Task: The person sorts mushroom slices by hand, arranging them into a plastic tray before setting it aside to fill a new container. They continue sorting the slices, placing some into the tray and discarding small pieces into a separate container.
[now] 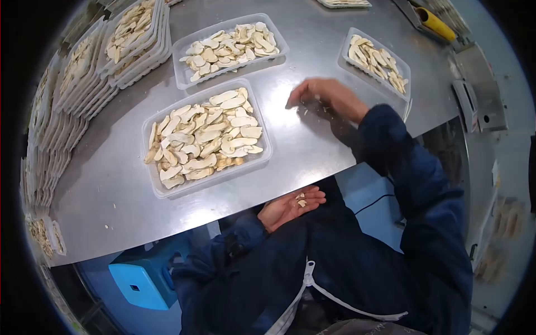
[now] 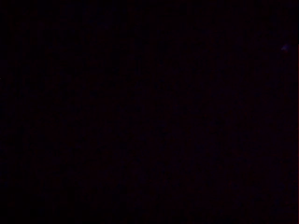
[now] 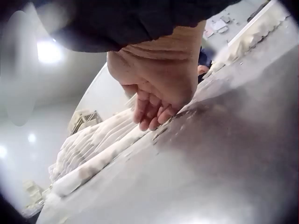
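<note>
My left hand (image 1: 279, 214) lies palm up just under the front edge of the steel table (image 1: 312, 153), with a few pale mushroom scraps (image 1: 301, 200) on its fingers. Over the tabletop, my right hand (image 1: 328, 95) is slightly blurred, its little-finger side turned down. Small crumbs (image 1: 320, 110) lie beside and under it. In the right wrist view its fingers (image 3: 148, 114) bend loosely close over the steel, near a line of scraps. Left of it stands a large plastic tray (image 1: 152, 177) of sliced mushrooms (image 1: 207, 134). The left wrist view is black.
A second tray (image 1: 181, 78) of slices stands behind the first, and a smaller tray (image 1: 404, 96) sits at the right. Tall stacks of filled trays (image 1: 75, 106) line the left side. A yellow-handled tool (image 1: 435, 23) lies far right; a blue stool (image 1: 142, 279) is below.
</note>
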A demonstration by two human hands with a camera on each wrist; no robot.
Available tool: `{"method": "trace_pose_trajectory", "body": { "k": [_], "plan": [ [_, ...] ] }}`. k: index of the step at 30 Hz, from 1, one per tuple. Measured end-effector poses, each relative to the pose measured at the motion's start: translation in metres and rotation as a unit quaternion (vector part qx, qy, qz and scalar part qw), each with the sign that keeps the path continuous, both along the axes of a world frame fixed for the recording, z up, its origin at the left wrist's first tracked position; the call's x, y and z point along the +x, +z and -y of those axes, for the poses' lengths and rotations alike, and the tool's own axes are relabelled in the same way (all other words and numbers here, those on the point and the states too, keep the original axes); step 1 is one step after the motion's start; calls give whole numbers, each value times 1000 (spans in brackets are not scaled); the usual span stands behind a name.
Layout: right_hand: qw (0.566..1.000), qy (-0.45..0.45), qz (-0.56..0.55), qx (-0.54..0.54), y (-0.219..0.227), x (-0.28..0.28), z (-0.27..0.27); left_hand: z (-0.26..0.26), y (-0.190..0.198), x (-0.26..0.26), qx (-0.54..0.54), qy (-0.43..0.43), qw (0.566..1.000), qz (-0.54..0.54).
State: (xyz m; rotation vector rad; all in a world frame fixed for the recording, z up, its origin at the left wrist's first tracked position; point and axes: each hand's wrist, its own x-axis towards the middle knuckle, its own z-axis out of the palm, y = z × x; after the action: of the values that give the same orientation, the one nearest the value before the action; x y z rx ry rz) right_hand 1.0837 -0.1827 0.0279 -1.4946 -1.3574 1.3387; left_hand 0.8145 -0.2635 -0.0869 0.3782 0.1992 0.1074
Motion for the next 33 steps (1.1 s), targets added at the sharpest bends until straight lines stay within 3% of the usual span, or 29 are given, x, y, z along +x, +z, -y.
{"method": "trace_pose_trajectory", "body": {
  "k": [3,5,9,10,11,13,15,17,19,20,22,24,26,28,30,31,33],
  "plan": [
    [998,58,9,-29,10,-36,51,1,-4,2,-87,1,996,9],
    [995,82,10,53,-4,-53,83,3,9,6,-88,19,996,-14],
    [976,111,-180,-46,3,-88,137,15,-12,0,-143,75,987,12],
    [982,160,-104,-6,9,-90,139,16,-20,2,-175,59,979,85],
    [989,108,-97,22,14,-85,136,16,-20,5,-206,36,966,156],
    [993,8,-86,77,25,-67,117,17,18,1,-102,88,990,-34],
    [985,-50,-4,164,46,-45,91,17,8,-5,-80,77,993,-29],
    [953,8,232,196,79,-32,72,15,-1,-16,-63,77,995,-16],
    [893,12,349,284,90,-26,54,10,6,-27,-26,77,996,-41],
    [856,19,395,334,93,-26,41,8,6,-35,-11,80,996,-36],
    [827,37,447,339,91,-19,24,6,19,-61,10,115,993,-16],
    [845,58,439,298,97,-21,28,17,36,-92,23,186,981,-54],
    [844,74,411,337,92,-22,30,25,53,-129,41,293,953,-67],
    [870,77,378,307,95,-38,40,28,64,-173,70,412,903,-103],
    [866,81,373,322,89,-47,51,31,79,-208,97,564,805,-158],
    [865,78,374,326,87,-49,56,31,84,-230,126,599,776,-150],
    [863,72,375,331,85,-57,67,36,78,-264,80,701,695,-140]
  ]
}}
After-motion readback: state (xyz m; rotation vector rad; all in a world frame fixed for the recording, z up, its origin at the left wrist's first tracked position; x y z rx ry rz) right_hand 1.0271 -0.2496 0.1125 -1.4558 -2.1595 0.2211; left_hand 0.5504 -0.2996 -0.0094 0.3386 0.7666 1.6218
